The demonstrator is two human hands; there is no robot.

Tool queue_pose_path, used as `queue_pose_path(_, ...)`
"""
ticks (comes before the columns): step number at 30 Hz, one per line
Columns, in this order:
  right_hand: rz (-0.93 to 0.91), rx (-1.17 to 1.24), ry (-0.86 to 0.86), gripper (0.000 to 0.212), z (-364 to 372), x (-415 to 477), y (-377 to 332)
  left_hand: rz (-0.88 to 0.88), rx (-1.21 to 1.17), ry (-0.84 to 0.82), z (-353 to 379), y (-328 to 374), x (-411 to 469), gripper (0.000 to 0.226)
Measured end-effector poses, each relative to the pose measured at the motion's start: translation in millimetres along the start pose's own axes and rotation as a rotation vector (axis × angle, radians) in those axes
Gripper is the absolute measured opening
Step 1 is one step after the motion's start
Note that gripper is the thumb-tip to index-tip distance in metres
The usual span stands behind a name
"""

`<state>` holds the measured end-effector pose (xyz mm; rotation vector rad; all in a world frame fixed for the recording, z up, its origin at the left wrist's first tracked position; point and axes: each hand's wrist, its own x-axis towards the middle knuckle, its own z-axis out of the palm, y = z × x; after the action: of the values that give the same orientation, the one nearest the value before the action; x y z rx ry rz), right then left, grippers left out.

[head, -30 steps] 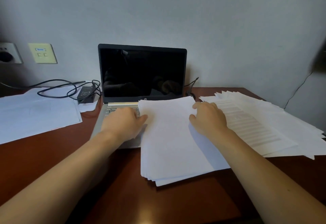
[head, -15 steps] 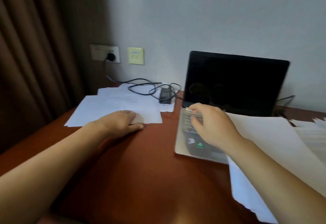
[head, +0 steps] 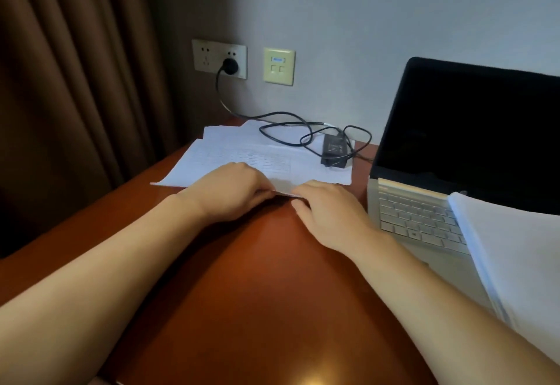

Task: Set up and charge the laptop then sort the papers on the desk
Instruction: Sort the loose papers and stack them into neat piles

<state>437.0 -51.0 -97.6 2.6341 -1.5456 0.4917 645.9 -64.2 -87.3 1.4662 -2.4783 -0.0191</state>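
A loose pile of white papers (head: 242, 154) lies at the desk's far left. My left hand (head: 230, 191) and my right hand (head: 327, 212) meet at its near edge, fingers curled on the slightly lifted edge of the sheets. The open laptop (head: 460, 154) with a dark screen stands at the right. A second paper stack (head: 515, 251) rests over the right side of its keyboard. The black charger brick (head: 335, 150) lies on the far papers, its cable running to the plug (head: 229, 65) in the wall socket.
A brown curtain (head: 69, 66) hangs at the left, close to the desk edge. A beige network wall plate (head: 278, 66) sits beside the socket. Bare reddish wood of the desk (head: 257, 293) lies between my forearms.
The view swung left from the laptop to the left paper pile. My right hand left the keyboard and joined my left hand at the pile's near edge, which now lifts slightly.
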Motion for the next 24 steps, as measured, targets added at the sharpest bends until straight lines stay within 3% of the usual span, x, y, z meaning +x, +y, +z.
queue_pose_path(6,-0.027,0.009,0.044,0.029,1.4,-2.8,-2.8,-0.022,0.013,0.102,-1.2,-5.8,1.7,0.022)
queue_pose_path(9,0.007,-0.012,0.061,0.029,0.9,-1.6,-3.3,0.08,0.012,0.202,0.8,-5.3,1.6,0.022)
queue_pose_path(12,0.095,0.012,0.119,0.028,0.9,0.4,1.2,0.158,0.197,0.35,1.2,-2.1,0.4,0.045)
queue_pose_path(15,0.18,-0.009,0.158,0.025,-1.9,-0.6,3.4,0.167,0.27,0.479,-3.8,1.5,-4.9,0.035)
queue_pose_path(18,0.231,-0.039,0.185,0.02,-5.4,-1.1,2.7,0.223,0.275,0.39,-2.6,-2.1,-8.0,0.019)
queue_pose_path(21,0.218,0.005,0.241,0.016,-7.5,-1.1,0.1,0.2,0.171,0.263,4.9,-9.8,-6.8,0.033)
queue_pose_path(24,0.1,0.077,0.236,0.034,-8.6,-1.9,-5.5,0.136,0.109,0.253,3.8,-14.8,-6.6,0.042)
